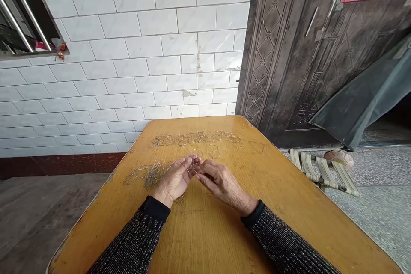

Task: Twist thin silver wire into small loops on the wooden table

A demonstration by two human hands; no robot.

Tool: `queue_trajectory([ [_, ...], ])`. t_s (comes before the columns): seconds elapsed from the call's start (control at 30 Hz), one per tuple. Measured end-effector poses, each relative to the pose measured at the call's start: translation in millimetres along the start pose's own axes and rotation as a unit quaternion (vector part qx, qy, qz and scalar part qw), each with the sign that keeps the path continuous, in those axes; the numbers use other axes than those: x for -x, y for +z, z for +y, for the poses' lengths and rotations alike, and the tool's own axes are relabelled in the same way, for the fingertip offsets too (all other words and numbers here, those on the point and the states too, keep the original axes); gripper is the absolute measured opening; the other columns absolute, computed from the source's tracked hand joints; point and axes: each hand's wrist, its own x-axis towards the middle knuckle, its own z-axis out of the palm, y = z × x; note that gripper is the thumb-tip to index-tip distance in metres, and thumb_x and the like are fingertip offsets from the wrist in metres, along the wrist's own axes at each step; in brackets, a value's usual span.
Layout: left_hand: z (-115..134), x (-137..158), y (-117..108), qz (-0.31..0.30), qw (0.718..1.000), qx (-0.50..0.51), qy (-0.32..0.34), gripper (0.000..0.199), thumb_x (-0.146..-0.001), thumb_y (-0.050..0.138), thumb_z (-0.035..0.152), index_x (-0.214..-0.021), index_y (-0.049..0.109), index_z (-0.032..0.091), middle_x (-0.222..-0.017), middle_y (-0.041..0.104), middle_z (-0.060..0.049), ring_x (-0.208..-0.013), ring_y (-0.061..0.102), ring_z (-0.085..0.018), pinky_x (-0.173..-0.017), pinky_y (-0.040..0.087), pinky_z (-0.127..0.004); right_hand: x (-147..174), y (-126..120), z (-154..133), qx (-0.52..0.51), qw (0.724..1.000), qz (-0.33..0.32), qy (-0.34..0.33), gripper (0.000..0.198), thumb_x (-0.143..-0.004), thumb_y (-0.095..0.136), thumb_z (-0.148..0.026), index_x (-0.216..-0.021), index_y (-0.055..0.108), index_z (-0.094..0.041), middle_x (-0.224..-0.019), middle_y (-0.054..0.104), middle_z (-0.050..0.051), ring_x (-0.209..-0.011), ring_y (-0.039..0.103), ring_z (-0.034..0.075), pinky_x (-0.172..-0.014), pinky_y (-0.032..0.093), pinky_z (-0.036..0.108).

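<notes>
Obs., head view. I have both hands over the wooden bench (272, 197), meeting near its middle. The left hand (173, 181) has its fingers curled, palm partly up, around a thin wire piece (193, 167); the right hand (223, 182) pinches the same piece between thumb and fingers. Its shape within the grip is too fine for me to resolve.

Beyond the hands, toward the white tiled wall (180, 21), a row of looped wires (201, 137) lies across the bench, loops touching or overlapping; I cannot count them reliably. One faint wire loop (214, 151) lies apart, between row and hands. A loose strand (258, 147) sits off the row's right end.

Just beside the left hand, partly behind it: a wire tangle (155, 175), its strands trailing left.

Progress (my judgement): the row looks like separated or shaped pieces, the tangle like stock remaining, so I call the work partway along. The held piece appears unfinished, since both hands are engaged on it. Which pile is input remains unconfirmed.
</notes>
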Motion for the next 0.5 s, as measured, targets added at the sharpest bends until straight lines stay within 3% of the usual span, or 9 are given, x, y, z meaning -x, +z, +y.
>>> queue_trajectory([
  [0.1,-1,-2,-3,0.031,0.999,0.021,0.004,0.018,-0.072,0.064,0.025,-0.085,0.065,0.013,-0.087,0.065,-0.005,-0.082,0.059,-0.012,-0.075,0.043,-0.023,-1,-3,-7,-0.083,0.994,0.032,0.058,0.022,-0.080,0.048,-0.026,-0.060,0.045,-0.018,-0.060,0.047,-0.001,-0.055,0.045,0.011,-0.053,0.036,0.023],
  [0.27,0,-2,1,0.063,0.997,0.036,0.006,0.014,-0.070,0.065,0.020,-0.082,0.065,0.012,-0.084,0.065,-0.004,-0.079,0.060,-0.011,-0.074,0.045,-0.021,-2,-11,-10,-0.266,0.949,0.066,0.153,0.022,-0.079,0.049,-0.030,-0.061,0.045,-0.018,-0.055,0.046,-0.003,-0.046,0.043,0.008,-0.046,0.036,0.022],
  [0.5,-6,1,3,0.041,0.999,0.002,-0.021,0.014,-0.073,0.063,0.025,-0.082,0.064,0.014,-0.086,0.063,-0.004,-0.078,0.059,-0.013,-0.073,0.045,-0.026,0,-16,-8,-0.276,0.946,0.058,0.158,0.022,-0.080,0.050,-0.031,-0.063,0.049,-0.017,-0.054,0.049,-0.003,-0.044,0.044,0.007,-0.046,0.036,0.022],
])
